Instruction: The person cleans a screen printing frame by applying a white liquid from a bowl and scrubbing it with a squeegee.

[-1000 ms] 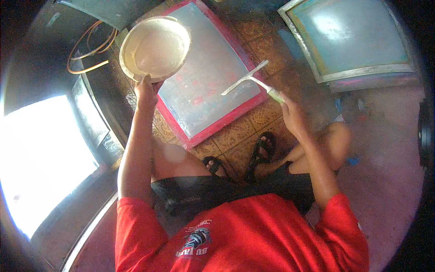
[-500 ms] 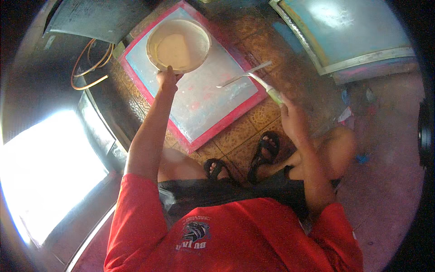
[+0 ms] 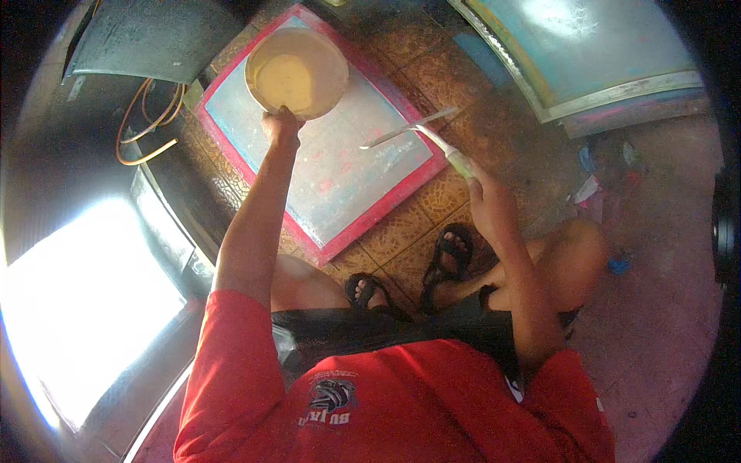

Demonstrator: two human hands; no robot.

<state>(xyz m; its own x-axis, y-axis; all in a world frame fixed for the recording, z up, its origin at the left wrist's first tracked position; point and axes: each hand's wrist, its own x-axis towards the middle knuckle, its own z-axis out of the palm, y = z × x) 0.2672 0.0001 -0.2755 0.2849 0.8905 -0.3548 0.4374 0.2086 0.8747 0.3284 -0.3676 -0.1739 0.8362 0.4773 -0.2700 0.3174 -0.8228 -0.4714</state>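
Note:
My left hand [image 3: 282,129] grips the near rim of a round, pale bowl [image 3: 333,71], thumb on top. A creamy beige liquid [image 3: 282,79] pools inside, toward the rim I hold. The bowl hangs above the far part of a flat panel [image 3: 363,181] with a pink border and a grey-white, stained middle. At the right, my right hand [image 3: 492,204] is closed around the green end of a T-shaped squeegee [image 3: 438,140]. Its long, thin crossbar extends over the panel's right edge. I cannot tell whether the crossbar touches the panel.
Brown patterned tiles [image 3: 397,234] surround the panel, with my sandalled feet [image 3: 450,251] just in front. A larger framed panel [image 3: 598,65] stands at the far right. Orange hose [image 3: 154,147] loops at the left, near a bright opening [image 3: 85,309]. Small scraps [image 3: 588,190] lie on the right.
The bowl has tipped slightly, so more of its inner wall shows and the liquid's pool looks smaller. Both hands keep their holds, and the whole view has shifted a little.

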